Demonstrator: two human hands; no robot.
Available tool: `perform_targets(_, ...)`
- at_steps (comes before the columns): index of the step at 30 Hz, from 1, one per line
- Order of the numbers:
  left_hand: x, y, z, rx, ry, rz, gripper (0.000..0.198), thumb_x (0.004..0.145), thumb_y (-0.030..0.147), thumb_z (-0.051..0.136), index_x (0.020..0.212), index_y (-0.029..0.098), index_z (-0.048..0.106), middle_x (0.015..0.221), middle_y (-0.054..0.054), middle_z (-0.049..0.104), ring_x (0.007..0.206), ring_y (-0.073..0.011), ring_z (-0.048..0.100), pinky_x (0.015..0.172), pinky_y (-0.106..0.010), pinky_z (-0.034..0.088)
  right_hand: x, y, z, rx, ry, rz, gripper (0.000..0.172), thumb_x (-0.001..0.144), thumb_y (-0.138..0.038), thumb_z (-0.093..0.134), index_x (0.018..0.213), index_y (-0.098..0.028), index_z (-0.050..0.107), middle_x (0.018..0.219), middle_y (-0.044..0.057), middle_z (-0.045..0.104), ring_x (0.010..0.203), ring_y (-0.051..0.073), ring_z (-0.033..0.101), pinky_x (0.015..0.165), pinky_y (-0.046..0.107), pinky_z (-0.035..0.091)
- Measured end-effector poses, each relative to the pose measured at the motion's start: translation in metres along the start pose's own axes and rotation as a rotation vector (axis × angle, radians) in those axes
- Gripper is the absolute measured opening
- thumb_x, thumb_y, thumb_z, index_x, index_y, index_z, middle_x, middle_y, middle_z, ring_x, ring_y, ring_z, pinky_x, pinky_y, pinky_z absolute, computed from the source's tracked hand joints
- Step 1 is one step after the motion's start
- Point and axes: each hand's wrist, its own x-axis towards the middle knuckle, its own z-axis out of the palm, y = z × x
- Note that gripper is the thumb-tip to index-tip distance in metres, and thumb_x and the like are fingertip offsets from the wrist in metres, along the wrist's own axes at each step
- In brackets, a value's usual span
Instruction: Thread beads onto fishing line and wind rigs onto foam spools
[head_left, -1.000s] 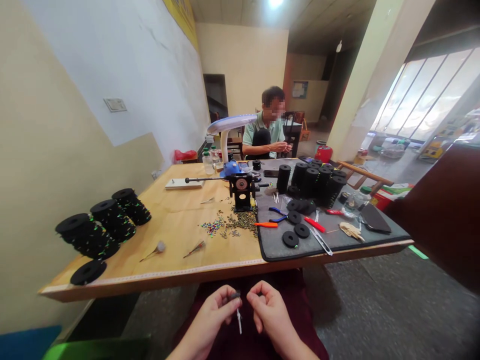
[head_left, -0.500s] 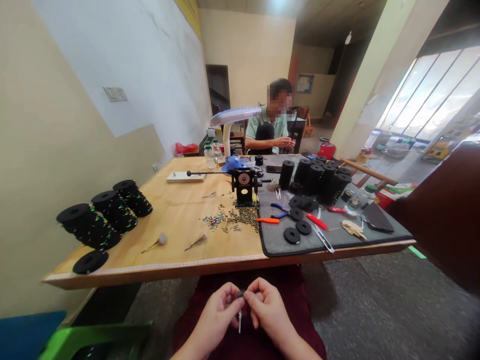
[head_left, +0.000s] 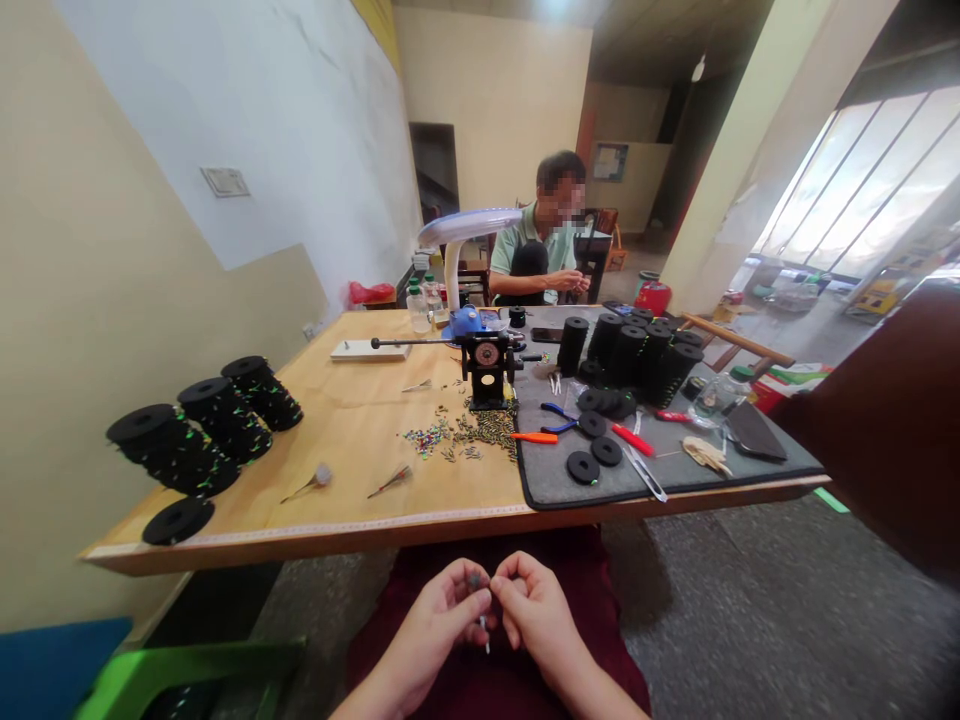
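Observation:
My left hand (head_left: pixel 448 612) and my right hand (head_left: pixel 531 602) meet over my lap, in front of the table edge, fingers closed in pinches. Between my left thumb and fingers sits a small dark grey piece (head_left: pixel 475 580). A thin white stick-like end (head_left: pixel 486 642) pokes out below the left fingers; whether it belongs to that piece I cannot tell. My right thumb and forefinger are pinched against the left fingertips, and what they hold is too small to make out. Nearest on the table beyond are a bristly tuft (head_left: pixel 391 481) and black foam discs (head_left: pixel 583 467).
On the wooden table (head_left: pixel 300 520) stand stacks of black foam spools (head_left: pixel 150 440), a black hand-cranked device (head_left: pixel 487 370), a lamp (head_left: pixel 465 225) and scattered small metal parts (head_left: pixel 480 432). Pliers (head_left: pixel 562 418) and snips (head_left: pixel 646 474) lie on the grey mat (head_left: pixel 547 490). A person (head_left: pixel 536 245) sits behind.
The dark piece now sits deeper in my left fingers, and less of the white end shows. My fingertips have shifted slightly. The view has moved a little.

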Motion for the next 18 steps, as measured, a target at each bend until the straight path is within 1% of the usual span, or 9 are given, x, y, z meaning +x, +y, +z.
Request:
perform_targets(2, 0.0017, -0.001, -0.0009, 0.023, 0.011, 0.0, 0.025, 0.069, 0.032, 0.074, 0.072, 0.015, 0.056, 0.063, 0.001, 0.059, 0.058, -0.0103, 0.055, 0.051, -0.02, 0.045, 0.0004, 0.0016, -0.001, -0.004, -0.01, 0.018, 0.043, 0.067, -0.058, 0.064, 0.068, -0.019, 0.047, 0.034, -0.01, 0.047, 0.025, 0.003, 0.028, 0.031, 0.016, 0.015)
perform_targets(7, 0.0056, -0.0033, -0.0027, 0.06, 0.114, 0.005, 0.026, 0.068, 0.035, 0.073, 0.071, 0.016, 0.056, 0.056, 0.003, 0.058, 0.049, -0.0082, 0.052, 0.046, -0.018, 0.042, -0.0026, 0.0028, -0.0031, -0.023, -0.024, 0.057, 0.043, 0.068, -0.058, 0.062, 0.065, -0.019, 0.046, 0.028, -0.011, 0.042, 0.023, 0.003, 0.025, 0.03, 0.016, 0.014)
perform_targets(11, 0.0068, -0.0025, -0.0031, 0.098, 0.124, 0.034, 0.025, 0.068, 0.035, 0.071, 0.07, 0.015, 0.055, 0.053, 0.004, 0.058, 0.045, -0.0069, 0.05, 0.044, -0.018, 0.039, -0.0066, 0.0052, -0.0028, -0.004, -0.092, 0.089, 0.039, 0.071, -0.054, 0.062, 0.066, -0.018, 0.049, 0.028, -0.012, 0.041, 0.023, 0.003, 0.023, 0.03, 0.017, 0.012)
perform_targets(14, 0.0081, -0.0038, -0.0047, 0.13, 0.136, 0.053, 0.025, 0.069, 0.035, 0.071, 0.07, 0.015, 0.055, 0.053, 0.005, 0.057, 0.043, -0.0063, 0.049, 0.044, -0.017, 0.038, -0.0073, 0.0071, -0.0016, -0.001, -0.12, 0.118, 0.034, 0.072, -0.049, 0.062, 0.067, -0.018, 0.048, 0.028, -0.012, 0.043, 0.022, 0.003, 0.024, 0.03, 0.017, 0.012)
perform_targets(18, 0.0089, -0.0074, -0.0072, 0.088, 0.123, 0.03, 0.025, 0.069, 0.035, 0.071, 0.071, 0.016, 0.056, 0.055, 0.006, 0.055, 0.042, -0.0057, 0.048, 0.043, -0.017, 0.037, -0.007, 0.0046, -0.0003, 0.009, -0.139, 0.138, 0.033, 0.071, -0.047, 0.063, 0.065, -0.019, 0.047, 0.03, -0.011, 0.045, 0.023, 0.003, 0.027, 0.032, 0.017, 0.012)
